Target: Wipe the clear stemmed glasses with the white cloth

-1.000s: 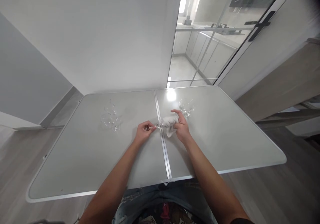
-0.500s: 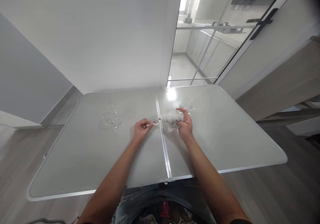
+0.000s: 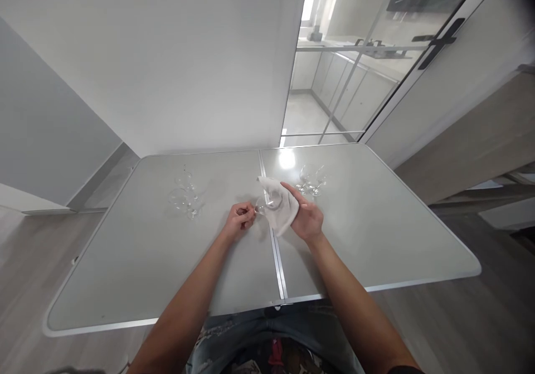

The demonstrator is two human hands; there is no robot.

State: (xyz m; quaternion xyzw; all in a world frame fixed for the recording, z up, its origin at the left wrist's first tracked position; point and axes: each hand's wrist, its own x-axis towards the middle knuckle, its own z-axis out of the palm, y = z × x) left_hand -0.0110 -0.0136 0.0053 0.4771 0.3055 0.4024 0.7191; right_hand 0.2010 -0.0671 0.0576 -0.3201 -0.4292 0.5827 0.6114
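Observation:
My left hand (image 3: 241,218) is closed around the stem end of a small clear stemmed glass (image 3: 261,205), whose bowl points right. A white cloth (image 3: 285,211) lies spread over the fingers of my right hand (image 3: 307,218), thumb side up, and the hand holds it against the bowl's rim. Some of the right fingers are hidden behind the cloth. Both hands hover over the table's middle seam. Just beyond my right hand stand clear glasses (image 3: 311,182). More clear stemmed glasses (image 3: 184,200) are grouped on the left half.
The pale folding table (image 3: 137,273) has a metal rim and a metal seam (image 3: 278,268) down its middle. A white wall (image 3: 200,84) rises behind it. To the back right is a glass-paned door (image 3: 359,78) with a black handle (image 3: 442,42).
The cloth, bunched in my right hand before, is now opened out and touches the glass bowl. My right hand has turned and shifted slightly left; my left hand still grips the glass.

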